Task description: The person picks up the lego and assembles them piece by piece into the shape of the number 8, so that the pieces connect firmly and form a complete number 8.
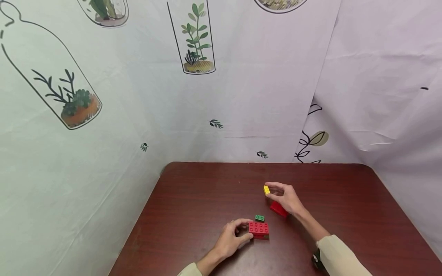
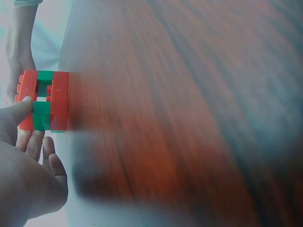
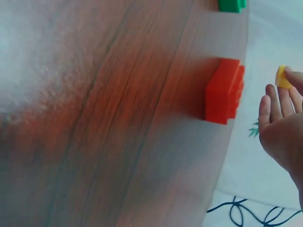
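In the lower centre of the head view, the left hand (image 1: pixel 232 238) is gripping a red-and-green brick stack (image 1: pixel 259 229), thumb on the near side and forefinger reaching round towards the far corner. The stack is standing on the table (image 1: pixel 193 199), its studded red top facing up. The left wrist view is showing its make-up at the left of the frame: two red layers are sandwiching green pieces, with a gap opening between them, and the thumb is pressing against it.

Right of centre in the head view, the right hand (image 1: pixel 284 197) is pinching a small yellow brick (image 1: pixel 266 190) between thumb and fingertips; in the right wrist view, the other fingers are extending loosely at the right edge. The yellow brick is hanging clear of the table.

Below the right hand, a red brick (image 1: pixel 278 209) is lying on the table, partly hiding under the hand in the head view. A small green brick (image 1: pixel 259 218) is sitting just beyond the stack. Pale sleeves (image 1: pixel 340 255) are covering both forearms. Across the upper frame, a white cloth (image 1: pixel 255 92) is hanging behind the table, bearing plant prints.
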A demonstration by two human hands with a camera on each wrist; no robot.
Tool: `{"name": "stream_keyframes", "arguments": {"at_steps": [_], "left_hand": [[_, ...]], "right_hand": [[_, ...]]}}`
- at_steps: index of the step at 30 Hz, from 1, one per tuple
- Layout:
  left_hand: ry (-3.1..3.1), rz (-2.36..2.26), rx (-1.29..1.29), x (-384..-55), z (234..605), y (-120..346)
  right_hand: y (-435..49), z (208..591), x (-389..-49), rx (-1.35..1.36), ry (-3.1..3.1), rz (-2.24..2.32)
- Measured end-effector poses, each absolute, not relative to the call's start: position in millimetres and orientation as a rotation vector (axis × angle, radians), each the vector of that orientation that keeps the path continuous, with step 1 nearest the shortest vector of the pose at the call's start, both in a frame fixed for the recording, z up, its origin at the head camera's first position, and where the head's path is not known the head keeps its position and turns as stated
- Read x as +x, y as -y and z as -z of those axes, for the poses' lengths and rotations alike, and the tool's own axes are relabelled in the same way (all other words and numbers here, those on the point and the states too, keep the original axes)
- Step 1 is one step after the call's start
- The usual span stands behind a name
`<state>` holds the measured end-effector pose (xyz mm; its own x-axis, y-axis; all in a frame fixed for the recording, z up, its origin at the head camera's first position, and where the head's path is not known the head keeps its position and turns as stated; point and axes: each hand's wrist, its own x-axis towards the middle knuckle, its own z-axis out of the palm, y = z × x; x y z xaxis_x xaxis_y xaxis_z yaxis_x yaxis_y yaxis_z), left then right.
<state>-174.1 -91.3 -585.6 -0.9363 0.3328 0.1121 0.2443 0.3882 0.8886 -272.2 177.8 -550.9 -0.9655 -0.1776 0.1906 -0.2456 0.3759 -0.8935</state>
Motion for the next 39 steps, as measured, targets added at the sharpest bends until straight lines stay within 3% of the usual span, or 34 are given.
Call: {"name": "stream_keyframes", "arguments": {"at_steps": [12,39], "left_hand": [[-2.576,-1.623,0.600,-174,587,92],[-2.580,-1.599,0.564,-173,584,91]], "right_hand": [[-175,534,-231,0.484,2.478,-1.824],[-172,548,-177,0.673,2.428,-1.958]]}}
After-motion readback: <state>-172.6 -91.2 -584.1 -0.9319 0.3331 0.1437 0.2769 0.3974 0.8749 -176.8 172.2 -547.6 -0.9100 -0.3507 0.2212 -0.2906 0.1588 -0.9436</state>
